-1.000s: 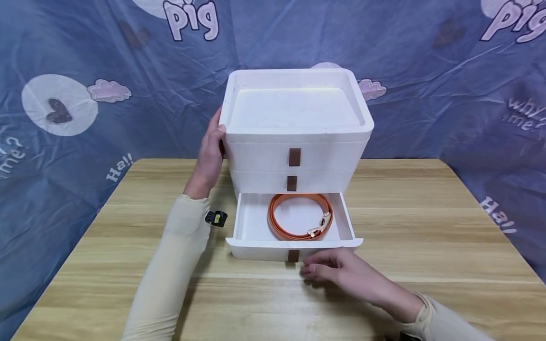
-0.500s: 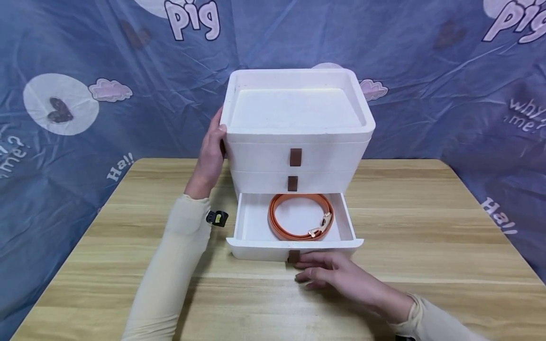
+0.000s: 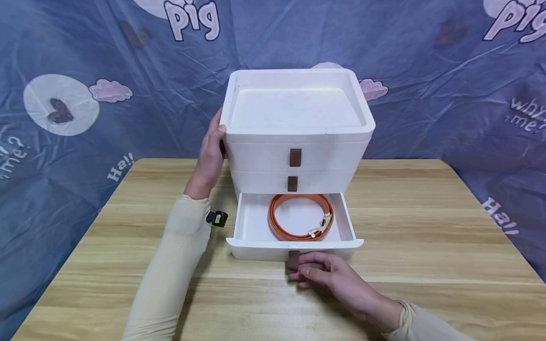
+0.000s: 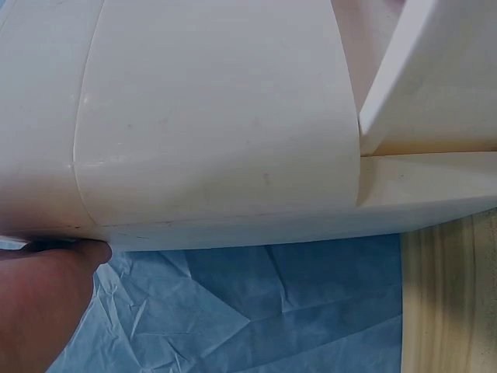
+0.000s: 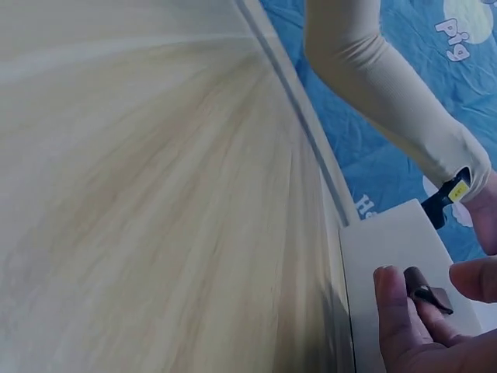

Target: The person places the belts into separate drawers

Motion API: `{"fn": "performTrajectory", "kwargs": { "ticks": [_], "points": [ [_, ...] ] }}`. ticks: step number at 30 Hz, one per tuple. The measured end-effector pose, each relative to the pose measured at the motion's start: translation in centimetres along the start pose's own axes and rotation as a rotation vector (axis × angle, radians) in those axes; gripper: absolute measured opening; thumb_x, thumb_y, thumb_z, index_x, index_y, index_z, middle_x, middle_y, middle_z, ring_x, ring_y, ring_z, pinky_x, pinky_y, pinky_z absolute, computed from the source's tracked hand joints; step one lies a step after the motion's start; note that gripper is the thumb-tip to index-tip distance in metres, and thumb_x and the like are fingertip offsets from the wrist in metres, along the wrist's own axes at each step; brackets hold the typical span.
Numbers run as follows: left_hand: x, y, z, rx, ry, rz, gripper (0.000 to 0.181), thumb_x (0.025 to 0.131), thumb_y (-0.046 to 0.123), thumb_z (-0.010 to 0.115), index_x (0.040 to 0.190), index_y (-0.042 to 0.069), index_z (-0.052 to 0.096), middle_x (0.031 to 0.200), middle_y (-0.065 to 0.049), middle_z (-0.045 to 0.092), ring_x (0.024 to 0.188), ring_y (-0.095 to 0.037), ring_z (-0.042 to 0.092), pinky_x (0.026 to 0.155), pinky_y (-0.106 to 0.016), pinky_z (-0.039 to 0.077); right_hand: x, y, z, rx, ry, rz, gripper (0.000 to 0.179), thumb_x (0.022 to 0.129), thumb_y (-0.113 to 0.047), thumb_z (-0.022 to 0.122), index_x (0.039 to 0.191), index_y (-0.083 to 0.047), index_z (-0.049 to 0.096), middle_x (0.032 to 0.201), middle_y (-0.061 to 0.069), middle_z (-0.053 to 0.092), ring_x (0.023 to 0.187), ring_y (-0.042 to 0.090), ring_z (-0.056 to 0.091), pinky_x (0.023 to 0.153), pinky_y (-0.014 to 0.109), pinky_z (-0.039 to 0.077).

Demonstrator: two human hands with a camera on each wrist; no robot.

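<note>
A white drawer unit (image 3: pixel 260 156) stands on the table, its bottom drawer (image 3: pixel 256 244) pulled out. Inside that drawer lies a coiled orange-brown belt (image 3: pixel 273 218) with a gold buckle. My left hand (image 3: pixel 210 154) rests against the unit's left side, thumb at the upper front corner below the rim; its other fingers are mostly hidden. At the drawer front, my right hand (image 3: pixel 326 274) has its fingers hooked behind the brown pull tab (image 3: pixel 293 259). In the right wrist view the tab (image 5: pixel 423 289) is lifted over a finger, and the thumb (image 5: pixel 475 280) is apart from it.
Two upper drawers with brown tabs (image 3: pixel 295 157) are shut. The unit's top is a shallow tray (image 3: pixel 298 130). Wooden table (image 3: pixel 409 213) extends on both sides of the unit, with a blue printed cloth (image 3: pixel 170 85) hanging behind it.
My right hand has moved left along the drawer front to the pull tab, and its fingers have gone behind the tab, lifting it. Left hand, belt and drawer have stayed put.
</note>
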State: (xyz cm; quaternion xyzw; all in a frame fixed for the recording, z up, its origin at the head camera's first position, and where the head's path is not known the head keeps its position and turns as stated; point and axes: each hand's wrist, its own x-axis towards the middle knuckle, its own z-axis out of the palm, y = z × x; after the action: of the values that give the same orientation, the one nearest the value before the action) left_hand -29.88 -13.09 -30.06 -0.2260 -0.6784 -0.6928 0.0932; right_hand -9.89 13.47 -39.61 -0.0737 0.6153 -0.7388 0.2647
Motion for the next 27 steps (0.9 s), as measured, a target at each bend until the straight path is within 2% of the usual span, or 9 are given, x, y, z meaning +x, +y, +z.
{"fn": "performTrajectory", "kwargs": {
  "ticks": [4, 14, 21, 27],
  "points": [
    [-0.1, -0.1, 0.0, -0.007, 0.007, -0.011, 0.062, 0.098, 0.025, 0.027, 0.157, 0.010, 0.019, 0.152, -0.009, 0.033, 0.122, -0.026, 0.042, 0.099, -0.039, 0.034, 0.2, 0.0, 0.1, 0.046, 0.001, 0.021, 0.042, 0.100, -0.008, 0.054, 0.128, 0.021, 0.043, 0.119, 0.032, 0.060, 0.110, 0.038, 0.061, 0.091, 0.041, 0.049],
    [0.0, -0.1, 0.0, -0.012, -0.001, 0.003, 0.062, 0.098, 0.025, 0.028, 0.157, 0.010, 0.020, 0.153, -0.008, 0.031, 0.126, -0.025, 0.039, 0.102, -0.038, 0.031, 0.6, 0.3, 0.2, 0.110, 0.026, 0.036, 0.030, 0.100, -0.009, 0.055, 0.116, 0.016, 0.057, 0.110, 0.032, 0.064, 0.104, 0.037, 0.064, 0.087, 0.042, 0.051],
    [0.0, -0.1, 0.0, -0.028, -0.005, 0.000, 0.061, 0.098, 0.024, 0.028, 0.157, 0.010, 0.020, 0.152, -0.009, 0.033, 0.124, -0.026, 0.042, 0.100, -0.039, 0.033, 1.0, 0.7, 0.7, 0.029, 0.152, 0.026, 0.028, 0.095, -0.005, 0.061, 0.112, 0.017, 0.060, 0.099, 0.028, 0.068, 0.094, 0.034, 0.069, 0.078, 0.038, 0.054],
    [0.0, 0.0, 0.1, -0.015, -0.007, -0.002, 0.061, 0.099, 0.025, 0.028, 0.157, 0.010, 0.020, 0.150, -0.010, 0.036, 0.121, -0.026, 0.044, 0.099, -0.039, 0.034, 1.1, 0.6, 0.6, -0.012, 0.171, 0.007, 0.027, 0.094, -0.004, 0.063, 0.109, 0.018, 0.062, 0.096, 0.027, 0.069, 0.093, 0.034, 0.069, 0.074, 0.035, 0.055]
  ]
}}
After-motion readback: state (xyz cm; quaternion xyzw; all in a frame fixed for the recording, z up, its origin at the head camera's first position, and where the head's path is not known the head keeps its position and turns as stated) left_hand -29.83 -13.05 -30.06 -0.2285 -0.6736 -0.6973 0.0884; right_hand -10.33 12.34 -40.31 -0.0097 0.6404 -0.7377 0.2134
